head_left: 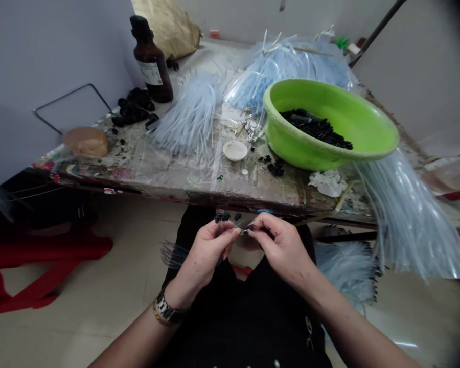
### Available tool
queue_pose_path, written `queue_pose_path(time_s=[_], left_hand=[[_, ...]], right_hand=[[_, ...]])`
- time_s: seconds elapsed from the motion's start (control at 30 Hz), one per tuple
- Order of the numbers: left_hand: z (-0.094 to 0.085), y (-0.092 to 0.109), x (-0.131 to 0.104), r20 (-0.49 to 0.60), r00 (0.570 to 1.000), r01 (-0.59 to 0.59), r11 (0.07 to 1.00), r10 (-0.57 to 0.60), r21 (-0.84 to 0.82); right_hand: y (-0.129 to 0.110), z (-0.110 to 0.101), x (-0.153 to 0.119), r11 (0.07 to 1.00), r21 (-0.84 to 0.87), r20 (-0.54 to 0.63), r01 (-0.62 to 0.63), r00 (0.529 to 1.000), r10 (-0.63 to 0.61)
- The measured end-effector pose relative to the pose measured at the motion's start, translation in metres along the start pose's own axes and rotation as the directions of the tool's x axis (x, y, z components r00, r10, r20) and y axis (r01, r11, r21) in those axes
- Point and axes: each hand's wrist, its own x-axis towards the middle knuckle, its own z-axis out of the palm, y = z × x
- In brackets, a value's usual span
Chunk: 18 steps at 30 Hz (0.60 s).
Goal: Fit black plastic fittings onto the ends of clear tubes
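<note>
Over the lap, just in front of the table edge, my left hand [210,245] is closed round several clear thin tubes [174,254], some with black tips [222,217] standing above the fingers. My right hand [278,243] pinches a small black piece [249,228] against the end of a tube at the left fingertips. The two hands nearly touch. Whether the piece is on the tube cannot be made out. A green basin [329,153] holding black pieces [318,128] stands on the table beyond my right hand.
The cluttered table [157,171] bears a brown bottle [153,66], tube bundles [193,112], a small white dish [235,151] and black pieces [134,106]. More tubes [410,214] hang over its right edge. A red stool [49,255] stands at left. Tubes [347,271] lie low at right.
</note>
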Motion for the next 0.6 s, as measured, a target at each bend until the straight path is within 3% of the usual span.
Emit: queue_pose_path(time_s=[0.33,0.6], left_hand=[[0.004,-0.006,0.0,0.011,1.0,0.018,0.999,-0.017,-0.048],[0.003,-0.001,0.005,0.027,0.999,0.03,0.999,-0.029,-0.036]], right_hand=[[0.008,0.009,-0.005,0.998,0.054,-0.064,-0.035,0.997,0.039],[0.016,0.002,-0.001,0.959,0.272,0.073,-0.075,0.996,0.058]])
